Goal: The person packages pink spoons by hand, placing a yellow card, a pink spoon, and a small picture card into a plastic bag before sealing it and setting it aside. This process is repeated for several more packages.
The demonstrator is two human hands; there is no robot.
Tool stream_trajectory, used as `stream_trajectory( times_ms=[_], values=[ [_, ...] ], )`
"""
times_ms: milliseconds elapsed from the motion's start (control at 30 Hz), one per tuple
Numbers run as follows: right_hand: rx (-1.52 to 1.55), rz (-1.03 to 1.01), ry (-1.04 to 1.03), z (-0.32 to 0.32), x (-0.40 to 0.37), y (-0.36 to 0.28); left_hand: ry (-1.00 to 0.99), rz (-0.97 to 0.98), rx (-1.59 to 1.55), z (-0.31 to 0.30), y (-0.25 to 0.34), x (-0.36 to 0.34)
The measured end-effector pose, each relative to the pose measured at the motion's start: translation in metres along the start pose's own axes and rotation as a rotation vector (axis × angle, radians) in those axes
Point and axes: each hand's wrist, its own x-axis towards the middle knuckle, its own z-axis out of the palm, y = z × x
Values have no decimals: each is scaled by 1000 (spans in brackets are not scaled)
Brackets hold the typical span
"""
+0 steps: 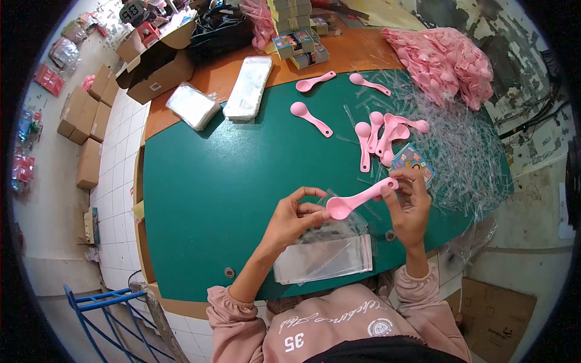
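A pink measuring spoon (362, 198) is held over the near part of the green table, its bowl toward the left and its handle rising to the right. My right hand (410, 216) pinches the handle's end, by the hole. My left hand (289, 221) is closed beside the bowl, thumb and fingers on a thin clear plastic bag (357, 225) that overlaps the spoon's underside in this view. Below both hands lies a stack of clear plastic bags (324, 260). Just beyond my right hand are several loose pink spoons (364, 145) and a small colourful card stack (414, 158).
Clear plastic strips (460, 151) heap along the green table's (206, 206) right side, below a big bag of pink spoons (448, 63). White packs (249, 88), banded card stacks (302, 45) and an open carton (160, 75) stand at the back. A blue metal frame (112, 302) is at lower left.
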Motion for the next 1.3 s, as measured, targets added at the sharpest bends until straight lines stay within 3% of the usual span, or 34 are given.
stream_trajectory(
  times_ms=[133,200,300,367,433,533,633,733,767,833,900,967,1067,1200,1267,1300],
  values=[
    [11,36,-42,4,1,-3,-76,-10,-6,1,-1,0],
    [17,148,-204,8,1,-4,-132,10,-13,4,-1,0],
    [-18,50,-322,13,2,-1,-186,42,-14,6,1,-4],
    [55,75,-279,12,5,0,-184,58,-7,1,4,-6],
    [125,106,-232,12,7,-2,-266,-51,131,-11,5,-5],
    [-4,2,-163,12,6,-10,-209,102,201,-3,12,-6],
    [-108,-252,-318,14,3,-12,-198,139,157,5,31,-7],
    [-206,-402,-442,17,-1,-17,-123,221,113,10,28,-1],
    [-212,-362,-500,7,1,-15,-128,223,115,10,30,-2],
    [-255,-250,-359,-21,13,-8,-121,116,-21,7,36,-4],
    [-511,42,-15,-49,25,11,-111,123,-7,-2,30,0],
    [-1083,8,217,-79,25,55,-100,131,5,-4,27,2],
    [-1080,151,126,-92,19,76,-117,139,-31,-4,27,2],
    [-1014,133,197,-75,24,48,-109,139,10,-4,26,4],
    [-622,150,116,-67,27,28,-112,138,19,-6,24,6],
    [-621,151,117,-60,28,14,-127,154,47,-6,22,7]
  ],
)
